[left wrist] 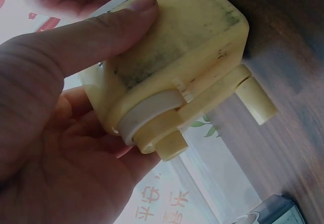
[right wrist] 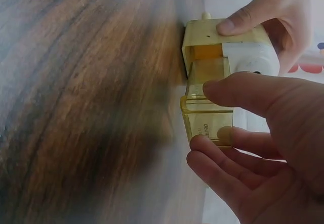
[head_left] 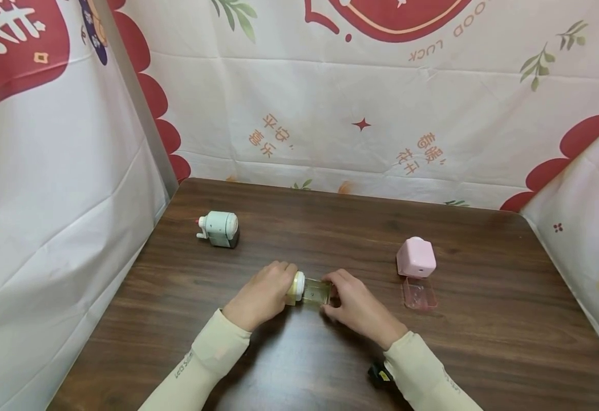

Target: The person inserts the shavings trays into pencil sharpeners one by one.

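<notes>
My left hand (head_left: 263, 294) grips a yellow crank pencil sharpener (left wrist: 187, 41), thumb on one flat side and fingers round the other. Its crank handle (left wrist: 217, 95) points away from the palm in the left wrist view. A see-through yellow shavings drawer (right wrist: 210, 120) is pinched between the thumb and fingers of my right hand (head_left: 356, 305). The drawer's far end lies at the opening beside the sharpener's white front (right wrist: 248, 57), most of its length outside. How far it reaches in, I cannot tell.
A mint-green sharpener (head_left: 221, 227) stands at the back left of the brown table (head_left: 299, 222). On the right is a pink sharpener (head_left: 416, 258), with a see-through pink drawer (head_left: 420, 295) in front. A black object with a yellow mark (head_left: 380, 374) lies by the right sleeve.
</notes>
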The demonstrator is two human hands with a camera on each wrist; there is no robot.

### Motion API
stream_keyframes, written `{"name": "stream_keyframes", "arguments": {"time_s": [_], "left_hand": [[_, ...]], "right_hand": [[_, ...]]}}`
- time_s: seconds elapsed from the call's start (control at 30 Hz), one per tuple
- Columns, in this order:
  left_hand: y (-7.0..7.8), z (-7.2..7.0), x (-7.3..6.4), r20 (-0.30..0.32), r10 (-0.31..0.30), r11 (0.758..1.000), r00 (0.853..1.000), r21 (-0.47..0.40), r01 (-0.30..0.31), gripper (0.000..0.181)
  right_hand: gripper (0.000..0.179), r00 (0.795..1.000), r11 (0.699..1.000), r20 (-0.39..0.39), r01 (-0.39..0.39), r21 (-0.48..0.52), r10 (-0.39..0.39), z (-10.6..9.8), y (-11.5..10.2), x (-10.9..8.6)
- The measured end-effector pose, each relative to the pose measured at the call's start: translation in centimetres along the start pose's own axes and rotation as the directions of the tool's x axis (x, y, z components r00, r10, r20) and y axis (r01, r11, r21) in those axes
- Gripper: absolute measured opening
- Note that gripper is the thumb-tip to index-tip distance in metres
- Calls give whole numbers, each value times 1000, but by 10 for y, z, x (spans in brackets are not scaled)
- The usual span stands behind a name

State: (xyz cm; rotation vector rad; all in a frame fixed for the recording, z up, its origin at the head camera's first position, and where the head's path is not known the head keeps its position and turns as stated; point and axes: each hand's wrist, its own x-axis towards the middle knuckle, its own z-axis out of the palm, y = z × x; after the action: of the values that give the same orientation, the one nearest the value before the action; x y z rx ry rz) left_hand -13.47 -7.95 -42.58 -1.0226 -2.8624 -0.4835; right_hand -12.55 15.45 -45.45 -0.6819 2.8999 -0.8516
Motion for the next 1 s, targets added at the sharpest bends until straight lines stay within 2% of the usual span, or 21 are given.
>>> {"name": "stream_keyframes", "arguments": {"time_s": [0.37, 0.77, 1.0], "left_hand": [[0, -2, 0, -11, -1, 1000, 1000, -23, 1, 36], [0, 0, 0, -4, -7, 999, 1000, -38, 6, 36], [0, -1, -1, 14, -18, 998, 1000, -53, 19, 36]], "right_hand": [[45, 1000, 999, 12, 25, -38, -24, 5, -1, 2], [46, 999, 999, 28, 45, -2, -45, 11, -8, 11], [60, 998, 998, 42, 44, 36, -46, 18, -14, 19]]}}
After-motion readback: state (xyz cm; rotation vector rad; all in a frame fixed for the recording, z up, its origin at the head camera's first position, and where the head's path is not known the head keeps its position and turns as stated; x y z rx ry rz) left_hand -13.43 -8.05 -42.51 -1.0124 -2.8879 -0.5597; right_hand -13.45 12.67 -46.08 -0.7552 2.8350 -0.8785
